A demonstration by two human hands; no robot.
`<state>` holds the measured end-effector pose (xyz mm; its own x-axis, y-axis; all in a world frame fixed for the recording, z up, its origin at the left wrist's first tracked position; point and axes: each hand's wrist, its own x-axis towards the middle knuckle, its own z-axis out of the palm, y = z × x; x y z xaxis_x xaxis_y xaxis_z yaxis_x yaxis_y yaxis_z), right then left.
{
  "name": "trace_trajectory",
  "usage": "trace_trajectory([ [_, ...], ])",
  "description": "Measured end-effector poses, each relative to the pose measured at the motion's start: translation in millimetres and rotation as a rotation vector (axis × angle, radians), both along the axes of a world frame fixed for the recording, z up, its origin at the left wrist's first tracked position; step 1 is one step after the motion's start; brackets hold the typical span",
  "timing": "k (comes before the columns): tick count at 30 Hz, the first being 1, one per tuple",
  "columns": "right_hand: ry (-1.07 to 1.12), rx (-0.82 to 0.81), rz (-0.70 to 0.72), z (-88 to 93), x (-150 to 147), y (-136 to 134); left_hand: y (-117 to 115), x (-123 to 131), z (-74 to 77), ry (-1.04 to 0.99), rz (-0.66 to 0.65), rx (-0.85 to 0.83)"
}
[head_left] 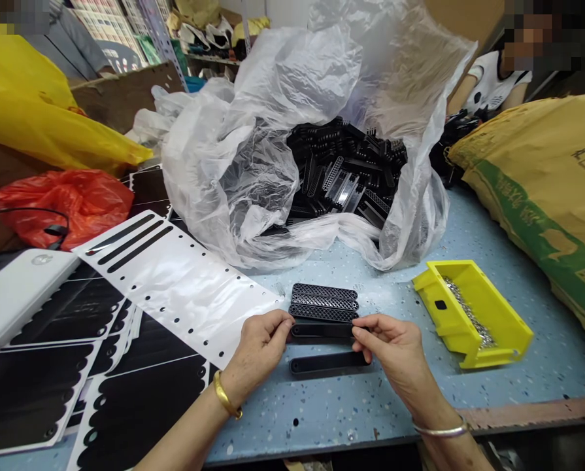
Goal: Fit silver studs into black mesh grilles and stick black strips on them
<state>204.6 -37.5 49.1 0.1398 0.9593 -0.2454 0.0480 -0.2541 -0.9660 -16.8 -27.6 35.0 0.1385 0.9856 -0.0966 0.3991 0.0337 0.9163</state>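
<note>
My left hand (260,343) and my right hand (390,343) pinch the two ends of a flat black plastic strip (321,330) just above the blue speckled table (321,399). Right behind it lie three black mesh-patterned strips (324,302) side by side. Another smooth black strip (327,363) lies on the table just in front of my fingers. My left wrist wears a gold bangle, my right a silver one.
A big clear plastic bag (253,170) holds several black parts (346,173). A yellow bin (473,314) of small metal pieces sits at the right. White backing sheets (174,281) and black sticker sheets (32,386) lie left. A person (493,85) sits far right behind a woven sack (542,190).
</note>
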Motion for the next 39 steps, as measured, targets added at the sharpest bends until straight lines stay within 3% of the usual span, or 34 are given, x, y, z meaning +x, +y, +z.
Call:
trace_trajectory([
  [9, 0.033, 0.001, -0.005, -6.3, 3, 0, 0, 2, -11.6, 0.031, 0.036, 0.017],
  [19, 0.046, -0.008, 0.002, -4.0, 2, 1, -1, -3, -4.3, -0.146, 0.038, -0.12],
  [31, 0.018, -0.019, 0.005, -0.4, 0, 2, 0, 5, -7.2, 0.118, 0.022, 0.045],
  [35, -0.106, 0.016, 0.038, -4.1, 2, 2, 0, 4, -11.2, 0.135, 0.001, 0.101],
  [39, -0.432, 0.186, 0.073, -9.3, 3, 3, 0, 3, -13.3, 0.159, -0.017, 0.143],
])
